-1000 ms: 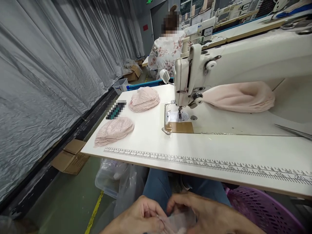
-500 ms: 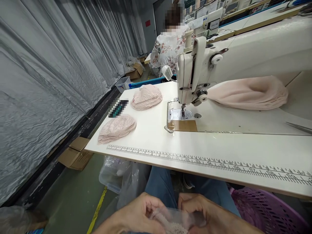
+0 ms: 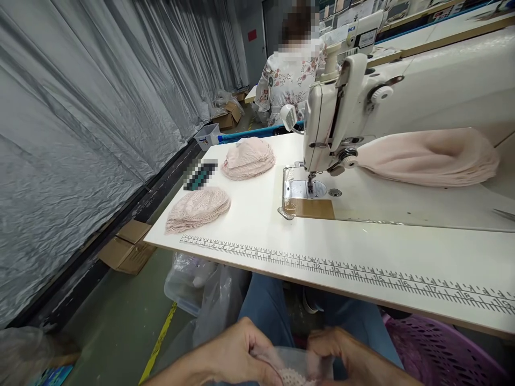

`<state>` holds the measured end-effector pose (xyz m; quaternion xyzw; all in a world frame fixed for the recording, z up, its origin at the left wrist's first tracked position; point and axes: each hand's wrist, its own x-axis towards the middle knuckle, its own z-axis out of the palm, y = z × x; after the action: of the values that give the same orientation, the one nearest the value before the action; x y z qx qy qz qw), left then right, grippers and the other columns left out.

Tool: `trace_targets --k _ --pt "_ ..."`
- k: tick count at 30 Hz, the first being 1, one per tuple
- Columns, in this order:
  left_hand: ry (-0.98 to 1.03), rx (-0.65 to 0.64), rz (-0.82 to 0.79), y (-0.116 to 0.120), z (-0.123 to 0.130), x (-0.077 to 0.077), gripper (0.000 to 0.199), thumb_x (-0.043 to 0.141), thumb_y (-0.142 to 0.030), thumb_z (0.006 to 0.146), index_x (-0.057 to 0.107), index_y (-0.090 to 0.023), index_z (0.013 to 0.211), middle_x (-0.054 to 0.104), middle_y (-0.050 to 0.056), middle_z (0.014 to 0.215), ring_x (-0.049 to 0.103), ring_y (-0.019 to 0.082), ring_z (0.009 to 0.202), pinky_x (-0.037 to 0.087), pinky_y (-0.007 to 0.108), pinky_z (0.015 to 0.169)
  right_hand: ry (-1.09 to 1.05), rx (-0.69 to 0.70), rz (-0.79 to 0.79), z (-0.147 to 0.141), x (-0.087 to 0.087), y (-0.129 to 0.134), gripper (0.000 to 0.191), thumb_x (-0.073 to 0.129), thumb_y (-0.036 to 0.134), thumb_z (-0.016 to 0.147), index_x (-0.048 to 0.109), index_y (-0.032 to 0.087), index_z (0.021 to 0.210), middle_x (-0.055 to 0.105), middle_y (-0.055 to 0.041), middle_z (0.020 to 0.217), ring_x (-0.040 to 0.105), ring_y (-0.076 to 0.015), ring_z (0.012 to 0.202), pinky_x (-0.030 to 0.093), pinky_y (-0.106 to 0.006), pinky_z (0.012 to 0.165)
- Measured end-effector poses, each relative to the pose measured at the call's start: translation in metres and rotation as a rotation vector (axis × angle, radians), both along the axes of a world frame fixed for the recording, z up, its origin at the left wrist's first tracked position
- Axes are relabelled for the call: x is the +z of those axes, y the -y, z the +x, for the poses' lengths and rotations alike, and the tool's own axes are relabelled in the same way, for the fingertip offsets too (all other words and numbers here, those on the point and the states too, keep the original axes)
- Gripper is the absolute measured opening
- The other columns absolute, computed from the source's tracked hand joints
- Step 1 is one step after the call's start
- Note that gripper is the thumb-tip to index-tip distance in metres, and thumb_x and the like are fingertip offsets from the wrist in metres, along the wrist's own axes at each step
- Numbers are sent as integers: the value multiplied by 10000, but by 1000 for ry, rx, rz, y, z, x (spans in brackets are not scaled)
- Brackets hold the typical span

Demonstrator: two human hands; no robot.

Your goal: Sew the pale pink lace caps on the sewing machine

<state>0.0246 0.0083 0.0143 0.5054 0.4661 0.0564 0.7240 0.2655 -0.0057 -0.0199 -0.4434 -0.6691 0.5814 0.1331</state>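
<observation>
Over my lap, my left hand (image 3: 241,356) pinches one side of a pale, sheer piece of lace fabric (image 3: 292,370). My right hand (image 3: 346,354) grips the other side of it, slightly blurred. The lower part of the fabric is cut off by the frame's bottom edge. On the table (image 3: 257,225) lie two stacks of pink lace pieces, one nearer the front (image 3: 199,209) and one farther back (image 3: 249,158). A sewing machine (image 3: 322,123) stands to their right, with smooth pink fabric pieces (image 3: 434,158) folded under its arm.
Scissors (image 3: 505,215) lie at the right edge. A ruler strip (image 3: 338,271) runs along the table front. Below are a purple basket (image 3: 454,348), a plastic bin (image 3: 183,287) and a cardboard box (image 3: 126,249). A person (image 3: 292,75) sits ahead, facing away.
The table and machine have shifted slightly right in view. My hands have dropped a little with the fabric, and my right hand has moved slightly right.
</observation>
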Motion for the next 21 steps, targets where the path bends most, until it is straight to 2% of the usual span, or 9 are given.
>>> trace_targets --k 3,5,7,9,12,17,21 --pt "-20 8 5 -1 -6 3 497 806 -576 550 783 -152 810 602 9 597 448 96 551 408 204 585 58 9 3 -6 3 1 158 659 117 667 691 208 793 669 -13 879 623 -201 852 470 -283 763" --pt "-35 -44 24 -4 -6 7 489 808 -558 559 781 -160 842 599 -3 609 443 92 559 391 192 574 103 67 6 -12 10 -2 126 649 138 677 688 209 774 656 -8 851 610 -207 847 456 -284 735" --pt "-46 -105 36 -7 -4 10 512 844 -520 511 776 -164 872 586 -21 609 424 82 556 361 173 539 162 129 5 -16 18 -6 109 642 156 684 692 211 764 646 -9 838 596 -218 863 433 -288 726" --pt "-68 -137 52 -9 1 9 531 872 -492 456 776 -154 854 562 -34 583 388 67 532 320 159 494 189 163 7 -19 26 -11 119 629 159 694 704 210 772 645 -11 828 589 -221 883 414 -287 732" --pt "-66 -131 58 -10 5 4 491 844 -517 508 780 -140 817 568 -25 570 397 63 523 332 157 498 176 165 -34 -14 32 -14 130 632 149 694 715 199 780 668 -10 820 603 -201 847 404 -266 705" --pt "-41 -96 -1 -9 1 -3 435 846 -478 530 781 -134 788 623 4 606 464 70 535 400 166 550 48 163 -55 0 35 -11 100 688 181 695 702 197 792 722 6 839 627 -197 849 422 -265 732" --pt "-47 -75 -46 -7 -4 -3 394 850 -440 542 780 -142 790 654 20 645 499 73 541 434 179 585 21 130 -81 -1 28 -5 106 676 193 708 688 201 813 714 -4 880 632 -208 862 429 -281 728"
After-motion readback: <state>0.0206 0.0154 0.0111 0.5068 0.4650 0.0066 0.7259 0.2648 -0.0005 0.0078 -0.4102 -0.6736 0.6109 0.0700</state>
